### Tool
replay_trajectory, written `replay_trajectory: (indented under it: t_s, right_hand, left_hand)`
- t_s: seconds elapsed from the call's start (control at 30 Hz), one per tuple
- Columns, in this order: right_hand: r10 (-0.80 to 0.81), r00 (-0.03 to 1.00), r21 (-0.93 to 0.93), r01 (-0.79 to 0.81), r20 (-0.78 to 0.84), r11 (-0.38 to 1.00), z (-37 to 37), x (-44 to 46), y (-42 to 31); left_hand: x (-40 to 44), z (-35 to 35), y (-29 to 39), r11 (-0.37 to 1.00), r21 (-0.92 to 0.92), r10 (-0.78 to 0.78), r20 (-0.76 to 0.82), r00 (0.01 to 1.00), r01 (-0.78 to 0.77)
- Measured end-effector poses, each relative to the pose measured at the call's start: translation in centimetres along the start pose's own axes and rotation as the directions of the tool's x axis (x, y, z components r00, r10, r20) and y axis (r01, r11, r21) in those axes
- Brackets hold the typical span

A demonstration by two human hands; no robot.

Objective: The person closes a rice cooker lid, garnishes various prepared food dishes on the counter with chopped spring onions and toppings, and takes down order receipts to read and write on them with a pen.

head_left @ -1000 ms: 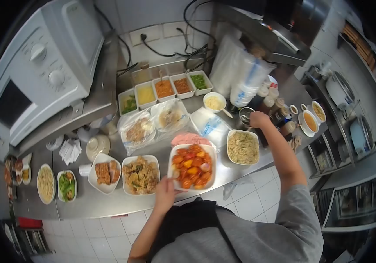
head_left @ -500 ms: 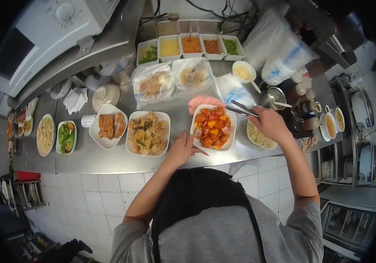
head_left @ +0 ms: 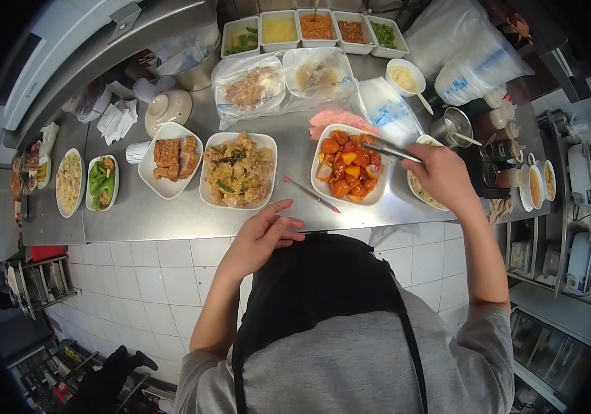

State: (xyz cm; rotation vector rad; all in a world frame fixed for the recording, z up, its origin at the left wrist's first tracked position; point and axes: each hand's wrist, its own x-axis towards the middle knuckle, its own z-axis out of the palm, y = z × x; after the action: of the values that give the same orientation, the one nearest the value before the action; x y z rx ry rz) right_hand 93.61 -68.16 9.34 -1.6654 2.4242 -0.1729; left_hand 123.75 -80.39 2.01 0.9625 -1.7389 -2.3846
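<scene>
My right hand (head_left: 442, 178) is closed around metal tongs (head_left: 393, 150), whose tips reach over a white bowl of red-sauced chunks with yellow and orange pieces (head_left: 351, 169). Nothing is in my left hand (head_left: 264, 238); its fingers are apart at the counter's front edge. Between the two nearest dishes lies a thin pen-like stick with red ends (head_left: 313, 194). A square bowl of pale fried pieces with green leaves (head_left: 239, 170) stands beyond my left hand. Partly behind my right hand is a dish of fried rice (head_left: 421, 188).
Sliced crispy meat (head_left: 171, 160), leafy greens (head_left: 104, 181) and another rice dish (head_left: 70, 181) line the left. Bagged food (head_left: 254, 88), a pink cloth (head_left: 330, 122) and topping containers (head_left: 315, 27) are behind. A metal pot (head_left: 453, 125) and bottles stand right.
My left hand has drawn back from beside the red-sauced bowl toward my body, leaving the stick uncovered on the counter. The tongs stay in my right hand over the bowl. The view has shifted.
</scene>
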Motion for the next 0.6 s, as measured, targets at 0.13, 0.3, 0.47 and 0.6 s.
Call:
replay_trajectory:
  t_s: [0.13, 0.3, 0.47, 0.6]
  right_hand:
    - [0.011, 0.997, 0.006, -0.011, 0.072, 1.0, 2.0, -1.2, -1.0]
    - [-0.01, 1.0, -0.025, 0.01, 0.019, 1.0, 3.7, -1.6, -0.8]
    - [-0.04, 0.999, -0.034, 0.041, 0.022, 0.999, 0.9, -3.9, -2.8]
    - [-0.123, 0.992, -0.088, 0.126, 0.039, 0.988, 4.1, -3.9, -3.3]
  left_hand:
    - [0.2, 0.3, -0.1, 1.0, 0.007, -0.008, 0.037, 0.999, 0.008]
    - [0.4, 0.8, 0.1, 1.0, 0.022, -0.011, 0.076, 0.997, 0.01]
    - [0.4, 0.6, -0.4, 1.0, 0.015, -0.022, 0.08, 0.997, 0.021]
    - [0.5, 1.0, 0.0, 0.999, 0.023, -0.03, 0.097, 0.995, 0.028]
